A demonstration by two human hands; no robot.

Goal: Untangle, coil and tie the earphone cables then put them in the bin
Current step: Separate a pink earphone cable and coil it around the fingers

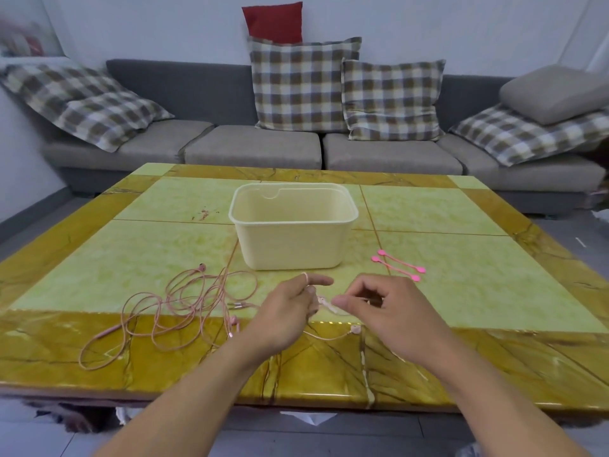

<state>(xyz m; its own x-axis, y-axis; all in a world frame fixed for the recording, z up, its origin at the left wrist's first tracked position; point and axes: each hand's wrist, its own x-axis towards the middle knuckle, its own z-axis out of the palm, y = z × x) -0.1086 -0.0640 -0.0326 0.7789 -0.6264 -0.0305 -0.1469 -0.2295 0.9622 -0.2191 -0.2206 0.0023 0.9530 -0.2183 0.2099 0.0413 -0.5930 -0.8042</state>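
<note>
Pink earphone cables (184,301) lie in a loose tangle on the table, left of my hands. One strand runs to my left hand (286,311), looped over its index finger, and my right hand (379,305) pinches the same strand near a small plug or earbud between the hands. Another earbud (355,329) rests on the table just below my right hand. The cream plastic bin (293,225) stands open and empty behind my hands. Two pink cable ties (398,265) lie to the right of the bin.
The yellow marble-pattern table (461,357) fills the view, its front edge near me. A grey sofa (250,146) with checked cushions stands behind the table. Bits of white paper lie on the floor below the table edge.
</note>
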